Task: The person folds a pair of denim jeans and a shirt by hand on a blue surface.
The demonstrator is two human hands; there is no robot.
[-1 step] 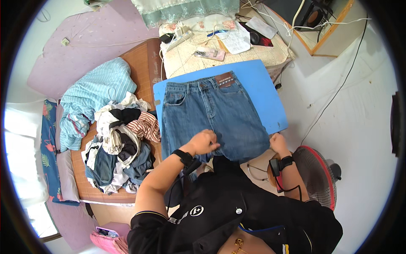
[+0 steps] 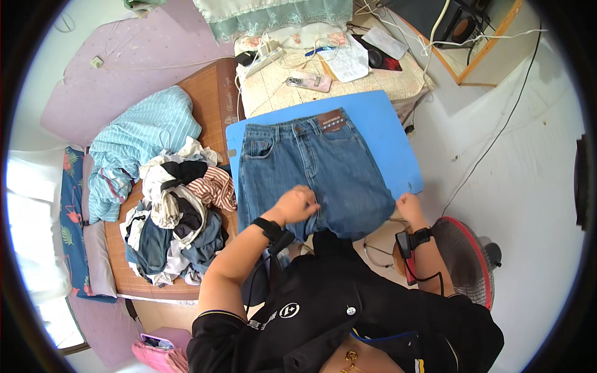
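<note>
Our left hand curls loosely, pressing the jeans near their lower edge; our right hand pinches their lower right corner. They lie flat on the blue board. A tug could slide them toward the clothes pile.

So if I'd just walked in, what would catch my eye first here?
Most likely the blue jeans spread flat on a bright blue board in the middle, with the left hand pressing on the near edge and the right hand at the board's right corner. To the left, a jumbled heap of clothes lies on a wooden surface.
</note>
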